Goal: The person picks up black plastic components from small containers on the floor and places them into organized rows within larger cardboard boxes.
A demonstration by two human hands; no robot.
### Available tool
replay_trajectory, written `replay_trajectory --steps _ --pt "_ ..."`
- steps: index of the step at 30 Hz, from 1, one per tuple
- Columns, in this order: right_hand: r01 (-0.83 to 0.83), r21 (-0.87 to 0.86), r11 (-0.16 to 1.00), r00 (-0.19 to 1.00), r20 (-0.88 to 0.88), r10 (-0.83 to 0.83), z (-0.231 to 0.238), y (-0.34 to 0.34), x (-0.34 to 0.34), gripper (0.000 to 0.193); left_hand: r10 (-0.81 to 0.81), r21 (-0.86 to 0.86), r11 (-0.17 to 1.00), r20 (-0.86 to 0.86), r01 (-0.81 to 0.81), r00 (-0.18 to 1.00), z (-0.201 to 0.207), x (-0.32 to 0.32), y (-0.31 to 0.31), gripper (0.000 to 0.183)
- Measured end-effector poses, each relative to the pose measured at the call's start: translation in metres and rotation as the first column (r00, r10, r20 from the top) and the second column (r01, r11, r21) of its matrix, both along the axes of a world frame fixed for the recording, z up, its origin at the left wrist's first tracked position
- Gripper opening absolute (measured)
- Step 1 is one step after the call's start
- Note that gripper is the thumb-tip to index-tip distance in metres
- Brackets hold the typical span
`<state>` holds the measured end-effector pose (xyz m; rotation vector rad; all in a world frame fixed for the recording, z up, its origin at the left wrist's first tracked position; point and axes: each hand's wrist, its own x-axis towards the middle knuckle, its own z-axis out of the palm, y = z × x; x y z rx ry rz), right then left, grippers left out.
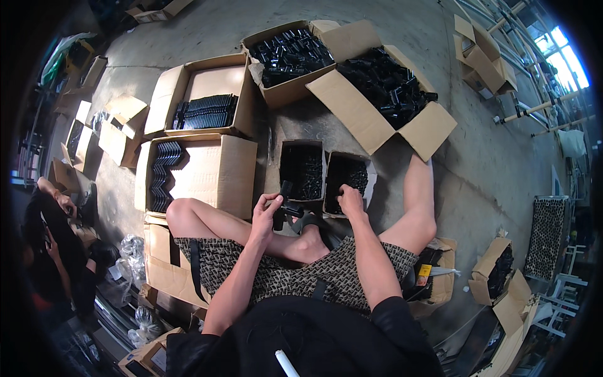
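My left hand is closed around a black angled plastic part, held up in front of my lap. My right hand reaches into the near end of a small carton of little black pieces. Its fingers are curled together among the pieces, and whatever they pinch is too small to make out. Just left of that carton stands a second small carton, also holding small black pieces. Both cartons sit on the floor between my legs.
Two large cartons, one left and one right, hold heaped black parts beyond. At left, two cartons hold neat rows of black parts. Another person sits far left. Pipe racks stand at right.
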<state>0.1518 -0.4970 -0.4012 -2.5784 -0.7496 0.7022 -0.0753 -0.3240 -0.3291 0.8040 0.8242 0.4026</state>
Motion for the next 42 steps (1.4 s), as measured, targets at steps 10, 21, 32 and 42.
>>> replay_trajectory --steps 10,21,32,42 --pt "0.059 -0.046 0.997 0.996 -0.067 -0.062 0.016 0.004 -0.004 0.022 0.012 0.026 1.0 -0.028 -0.011 1.0 0.004 0.0 0.0 0.022" --pt "0.363 0.525 0.77 0.703 -0.697 0.143 0.083 0.044 -0.049 0.018 0.014 0.159 0.987 0.034 -0.02 0.999 0.004 0.005 -0.007 0.02" --pt "0.311 0.583 0.75 0.81 -0.576 0.112 0.108 0.074 -0.089 0.019 0.059 0.417 0.907 0.008 -0.057 0.998 -0.034 0.007 -0.007 0.022" --pt "0.394 0.52 0.757 0.779 -0.626 0.024 0.087 0.072 -0.096 0.02 0.033 0.2 0.979 0.007 -0.034 0.999 0.002 0.001 -0.017 0.032"
